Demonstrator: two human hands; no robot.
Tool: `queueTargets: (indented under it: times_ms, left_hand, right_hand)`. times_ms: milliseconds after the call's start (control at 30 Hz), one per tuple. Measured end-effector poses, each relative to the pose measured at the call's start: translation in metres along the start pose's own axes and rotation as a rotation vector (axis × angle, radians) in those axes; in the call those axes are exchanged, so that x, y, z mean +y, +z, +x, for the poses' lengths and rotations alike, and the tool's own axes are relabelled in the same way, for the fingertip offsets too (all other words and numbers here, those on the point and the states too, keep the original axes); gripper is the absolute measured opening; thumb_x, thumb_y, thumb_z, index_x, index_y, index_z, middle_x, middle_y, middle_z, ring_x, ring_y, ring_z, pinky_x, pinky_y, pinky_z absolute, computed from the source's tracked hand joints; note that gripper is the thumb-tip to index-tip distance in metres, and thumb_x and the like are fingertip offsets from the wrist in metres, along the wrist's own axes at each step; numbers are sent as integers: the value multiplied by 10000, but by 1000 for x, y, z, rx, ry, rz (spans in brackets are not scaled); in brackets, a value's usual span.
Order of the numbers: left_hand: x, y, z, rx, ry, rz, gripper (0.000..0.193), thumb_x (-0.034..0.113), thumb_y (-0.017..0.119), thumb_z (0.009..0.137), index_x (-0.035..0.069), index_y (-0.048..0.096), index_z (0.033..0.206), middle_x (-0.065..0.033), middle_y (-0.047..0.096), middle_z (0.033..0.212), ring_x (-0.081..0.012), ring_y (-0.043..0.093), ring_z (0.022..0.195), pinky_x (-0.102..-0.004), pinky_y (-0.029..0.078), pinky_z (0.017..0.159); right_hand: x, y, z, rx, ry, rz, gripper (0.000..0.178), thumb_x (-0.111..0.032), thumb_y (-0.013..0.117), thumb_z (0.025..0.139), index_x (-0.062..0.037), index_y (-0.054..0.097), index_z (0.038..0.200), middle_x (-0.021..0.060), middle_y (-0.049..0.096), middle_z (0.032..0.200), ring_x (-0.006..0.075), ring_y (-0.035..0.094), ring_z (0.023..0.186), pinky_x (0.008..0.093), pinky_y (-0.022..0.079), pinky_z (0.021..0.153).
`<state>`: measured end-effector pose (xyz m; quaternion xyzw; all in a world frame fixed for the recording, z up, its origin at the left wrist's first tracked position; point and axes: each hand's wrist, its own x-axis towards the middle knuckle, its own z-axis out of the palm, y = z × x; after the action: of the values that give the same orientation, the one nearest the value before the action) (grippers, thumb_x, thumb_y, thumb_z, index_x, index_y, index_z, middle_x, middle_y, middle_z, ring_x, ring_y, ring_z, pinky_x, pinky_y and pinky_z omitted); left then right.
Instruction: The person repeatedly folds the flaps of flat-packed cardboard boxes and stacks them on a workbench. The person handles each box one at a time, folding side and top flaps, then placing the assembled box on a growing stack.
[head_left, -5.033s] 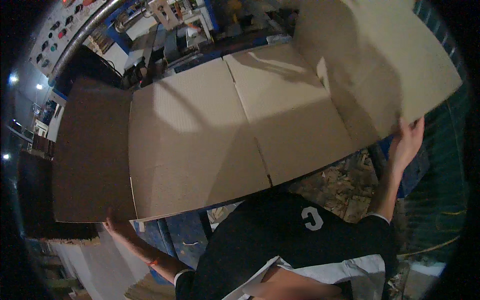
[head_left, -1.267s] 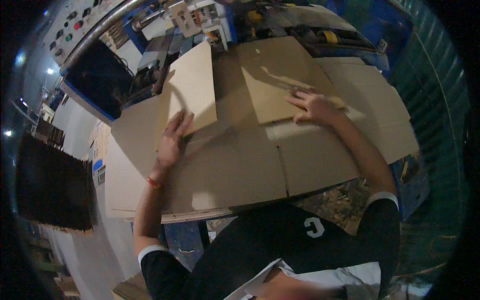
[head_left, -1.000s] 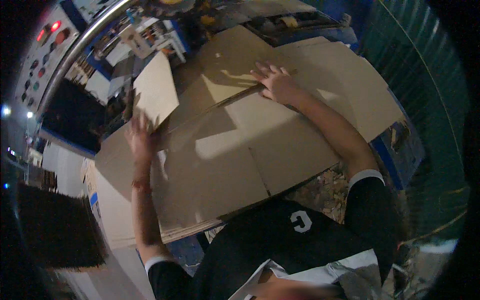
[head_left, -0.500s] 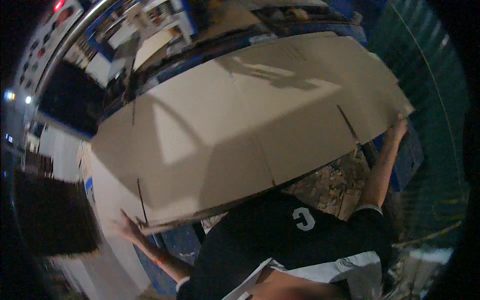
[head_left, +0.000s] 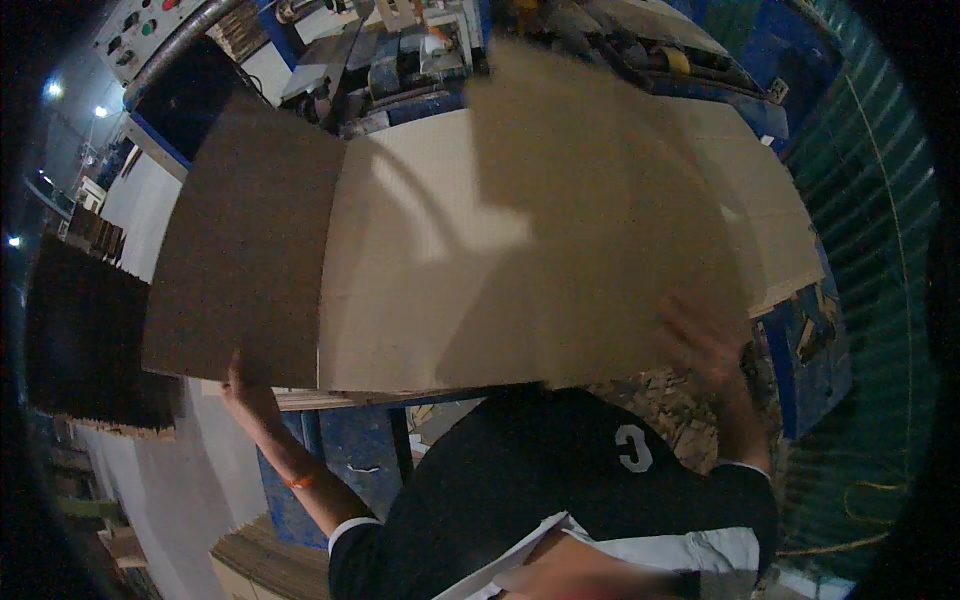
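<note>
A large cardboard sheet point(head_left: 410, 300) lies in front of me, with both of its end panels raised. Its darker left panel point(head_left: 245, 240) is folded inward along a crease, and my left hand point(head_left: 250, 402) pinches the lower edge of that panel. The right panel point(head_left: 600, 220) is blurred and swings over the middle of the sheet. Against this panel's right part lies my right hand point(head_left: 708, 335), smeared by motion, with its fingers looking spread. More flat cardboard point(head_left: 770, 210) shows underneath at the right.
Blue machinery with rollers point(head_left: 420, 70) stands beyond the cardboard. A control panel with buttons point(head_left: 150, 35) is at the far left. Dark stacked cardboard point(head_left: 95, 335) is on the left, another stack point(head_left: 270, 560) below. Cardboard scraps point(head_left: 660, 410) lie below the near edge; a green corrugated wall point(head_left: 880, 250) is at right.
The sheet was flat, with my hands out at its two ends. Now its end panels are folded up and inward, and my right hand has moved left toward the middle.
</note>
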<state>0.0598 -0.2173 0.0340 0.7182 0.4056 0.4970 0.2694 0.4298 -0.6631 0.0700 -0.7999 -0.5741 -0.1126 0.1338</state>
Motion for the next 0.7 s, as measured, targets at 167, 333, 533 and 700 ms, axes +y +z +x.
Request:
queueTargets:
  times_ms: [167, 333, 533, 700]
  left_hand:
    - [92, 58, -55, -616, 344, -185, 483, -60, 522, 713, 51, 549, 1183, -187, 455, 1306, -308, 453, 1201, -437, 342, 1003]
    - [116, 94, -58, -904, 680, 403, 437, 14, 572, 734, 162, 599, 1144, -129, 447, 1329, -329, 403, 1240, -459, 301, 1026]
    - [103, 91, -59, -894, 721, 409, 534, -10, 544, 709, 174, 549, 1210, -148, 413, 1346, -333, 390, 1244, -477, 293, 1028]
    - [92, 115, -30, -770, 750, 420, 576, 20, 577, 700, 140, 502, 1258, -160, 385, 1359, -337, 357, 1263, -463, 276, 1038]
  right_hand:
    - [-18, 24, 26, -100, -341, -31, 410, -142, 617, 696, -185, 595, 1103, 71, 515, 1258, 293, 501, 1141, 423, 411, 943]
    - [-14, 29, 27, -84, -373, -54, 450, -241, 552, 787, -217, 503, 1234, 81, 461, 1310, 292, 468, 1172, 439, 371, 978]
    - [-7, 31, 33, -247, -312, 23, 563, -374, 615, 751, -156, 479, 1252, 84, 400, 1360, 288, 379, 1246, 486, 271, 1027]
    - [25, 49, 81, -262, -318, -16, 654, -521, 509, 801, -144, 392, 1323, 102, 338, 1398, 311, 304, 1287, 507, 225, 1042]
